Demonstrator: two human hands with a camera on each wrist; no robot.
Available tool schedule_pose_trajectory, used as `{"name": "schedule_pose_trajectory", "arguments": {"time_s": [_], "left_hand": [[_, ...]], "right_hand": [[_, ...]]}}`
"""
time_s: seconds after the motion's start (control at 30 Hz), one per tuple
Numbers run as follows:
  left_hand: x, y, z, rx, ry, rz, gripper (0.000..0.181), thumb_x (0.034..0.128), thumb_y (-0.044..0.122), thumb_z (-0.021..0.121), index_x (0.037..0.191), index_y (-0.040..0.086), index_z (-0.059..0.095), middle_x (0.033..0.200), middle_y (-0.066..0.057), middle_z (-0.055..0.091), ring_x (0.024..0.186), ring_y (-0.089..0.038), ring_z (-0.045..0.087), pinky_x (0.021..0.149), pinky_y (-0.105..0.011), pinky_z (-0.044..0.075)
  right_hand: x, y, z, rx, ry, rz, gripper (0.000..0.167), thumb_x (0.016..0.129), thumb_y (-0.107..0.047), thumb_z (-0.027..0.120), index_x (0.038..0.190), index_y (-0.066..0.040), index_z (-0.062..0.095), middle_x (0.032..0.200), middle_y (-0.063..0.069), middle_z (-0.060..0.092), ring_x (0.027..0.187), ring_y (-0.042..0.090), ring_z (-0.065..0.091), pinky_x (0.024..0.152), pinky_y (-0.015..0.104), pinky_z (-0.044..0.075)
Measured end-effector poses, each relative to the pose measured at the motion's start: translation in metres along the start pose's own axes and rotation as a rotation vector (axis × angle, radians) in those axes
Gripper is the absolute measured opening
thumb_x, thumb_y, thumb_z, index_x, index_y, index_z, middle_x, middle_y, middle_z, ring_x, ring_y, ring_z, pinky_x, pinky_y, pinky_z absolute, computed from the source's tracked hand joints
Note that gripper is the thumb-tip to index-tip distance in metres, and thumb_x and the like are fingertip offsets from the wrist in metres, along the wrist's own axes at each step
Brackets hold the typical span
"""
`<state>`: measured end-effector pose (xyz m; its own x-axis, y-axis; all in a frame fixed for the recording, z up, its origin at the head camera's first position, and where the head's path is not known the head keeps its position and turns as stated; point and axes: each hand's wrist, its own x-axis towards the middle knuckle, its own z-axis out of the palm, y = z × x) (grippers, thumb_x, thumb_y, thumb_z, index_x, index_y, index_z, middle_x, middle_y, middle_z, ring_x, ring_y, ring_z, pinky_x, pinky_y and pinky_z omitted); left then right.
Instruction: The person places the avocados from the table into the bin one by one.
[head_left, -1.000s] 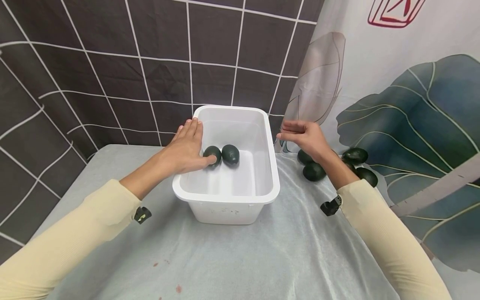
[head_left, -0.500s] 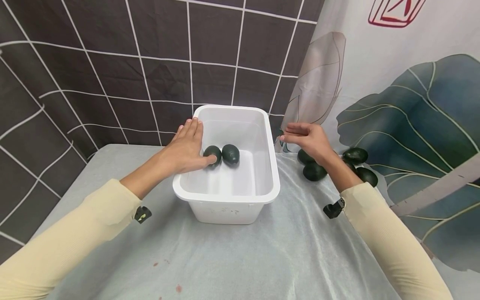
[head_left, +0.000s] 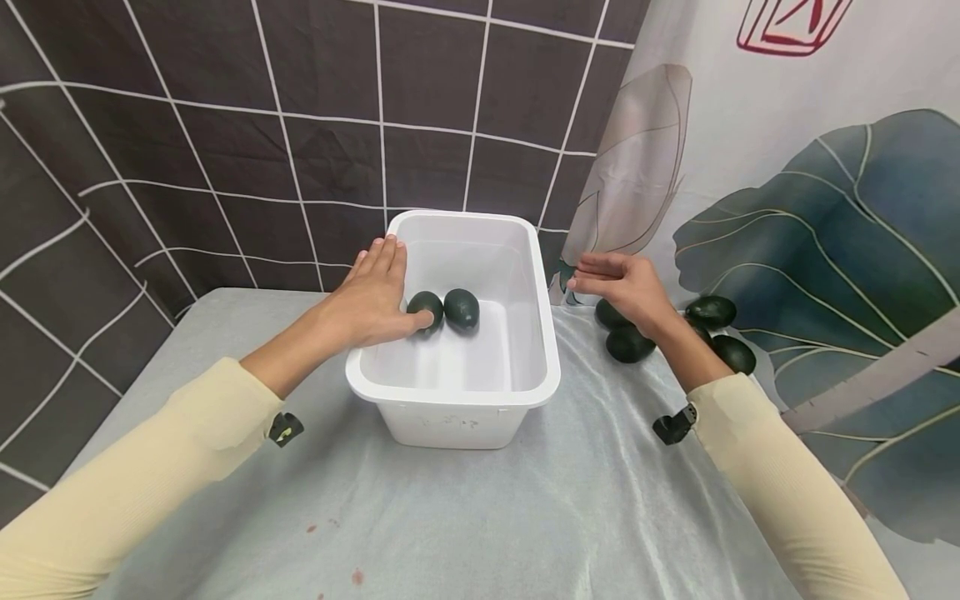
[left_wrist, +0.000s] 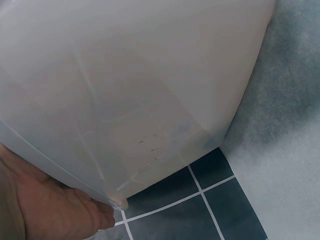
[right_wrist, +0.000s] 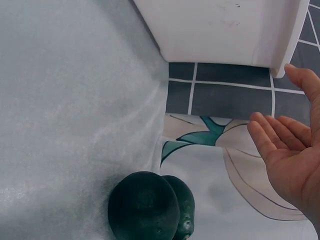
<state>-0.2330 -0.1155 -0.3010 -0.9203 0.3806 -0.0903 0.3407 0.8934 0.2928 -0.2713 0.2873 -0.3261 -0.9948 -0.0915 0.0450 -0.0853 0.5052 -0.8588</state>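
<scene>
A white plastic tub point(head_left: 452, 398) stands on the grey cloth, with two dark green oval fruits point(head_left: 461, 310) side by side inside it. My left hand point(head_left: 367, 302) rests on the tub's left rim, fingers straight, thumb reaching inward over the left fruit; whether it touches the fruit I cannot tell. In the left wrist view that hand point(left_wrist: 55, 210) lies against the rim. My right hand point(head_left: 626, 287), holding nothing, hovers right of the tub above more dark green fruits point(head_left: 628, 343). The right wrist view shows its fingers point(right_wrist: 280, 132) extended, slightly bent, apart from the tub point(right_wrist: 215, 35).
Several dark green fruits, among them one at the back right point(head_left: 710, 311), lie at the cloth's right edge. A dark curtain point(head_left: 315, 158) with white grid lines hangs behind the tub, and a leaf-patterned curtain point(head_left: 825, 250) hangs on the right. Grey cloth point(head_left: 480, 517) covers the table.
My right hand has drifted a little right and down, away from the tub. My left hand, the tub and the fruits have stayed in place.
</scene>
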Motion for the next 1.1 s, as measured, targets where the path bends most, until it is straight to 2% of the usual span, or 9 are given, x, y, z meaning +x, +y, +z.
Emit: {"name": "schedule_pose_trajectory", "arguments": {"time_s": [0.27, 0.77, 1.1], "left_hand": [[-0.001, 0.0, 0.0, -0.005, 0.003, 0.002, 0.115, 0.1034, 0.055, 0.058, 0.175, -0.013, -0.001, 0.187, -0.031, -0.01, 0.178, -0.047, -0.009, 0.146, -0.058, -0.002], [0.0, -0.001, 0.0, -0.019, 0.014, 0.001, 0.116, 0.1026, 0.055, 0.06, 0.176, -0.012, 0.001, 0.188, -0.031, -0.009, 0.178, -0.047, -0.008, 0.146, -0.057, -0.001], [0.001, -0.001, 0.0, -0.016, 0.011, 0.005, 0.115, 0.1033, 0.054, 0.06, 0.176, -0.013, 0.001, 0.187, -0.031, -0.009, 0.178, -0.047, -0.008, 0.146, -0.057, -0.001]], "right_hand": [[-0.001, 0.004, -0.003, -0.006, -0.009, 0.003, 0.072, 0.098, -0.031, 0.091, 0.158, -0.003, 0.064, 0.158, 0.018, 0.069, 0.127, 0.002, 0.074, 0.101, 0.01, 0.054], [-0.007, 0.02, -0.013, 0.006, 0.003, 0.013, 0.072, 0.098, -0.032, 0.091, 0.158, -0.003, 0.063, 0.158, 0.021, 0.069, 0.117, -0.009, 0.071, 0.099, 0.005, 0.053], [-0.013, 0.028, -0.023, -0.003, -0.01, 0.045, 0.076, 0.099, -0.037, 0.09, 0.162, -0.007, 0.061, 0.162, 0.018, 0.067, 0.129, -0.001, 0.072, 0.099, 0.005, 0.054]]}}
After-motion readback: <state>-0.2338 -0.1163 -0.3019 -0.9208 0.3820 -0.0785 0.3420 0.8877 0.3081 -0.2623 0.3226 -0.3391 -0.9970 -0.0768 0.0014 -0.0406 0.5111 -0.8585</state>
